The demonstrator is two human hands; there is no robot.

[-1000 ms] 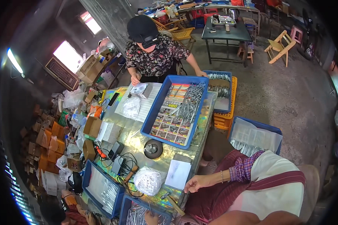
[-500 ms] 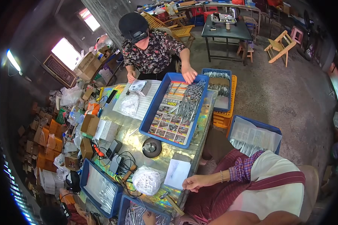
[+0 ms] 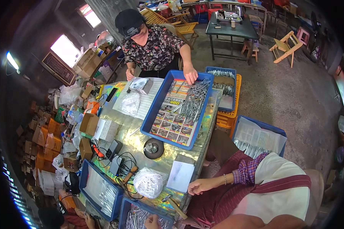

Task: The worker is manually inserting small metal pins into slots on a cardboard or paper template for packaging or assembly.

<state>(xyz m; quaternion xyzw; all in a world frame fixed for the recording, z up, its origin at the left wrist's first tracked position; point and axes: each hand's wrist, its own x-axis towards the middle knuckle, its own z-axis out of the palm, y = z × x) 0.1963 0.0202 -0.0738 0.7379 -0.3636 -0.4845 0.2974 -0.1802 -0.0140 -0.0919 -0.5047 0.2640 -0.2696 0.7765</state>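
My right hand, with a bracelet at the wrist and a plaid cuff above it, hovers by the table edge with its fingers curled in. What they hold, if anything, is hidden. It is nearest to a white sheet of paper. At the lower edge, my left hand is bent closed over a blue tray of thin silver metal pieces; its grip is hidden. Between the hands lies a hammer with a wooden handle. A white plastic bag bundle sits just beyond.
Across the table, a co-worker reaches into a large blue tray of metal pieces. A dark round dish, tangled cables and another blue tray share the table area. Another person works at lower left. Stacked crates stand right.
The co-worker's hand has moved slightly down into the metal pieces, and their head has shifted left. My right hand has moved slightly to the right. My left hand stays over its tray.
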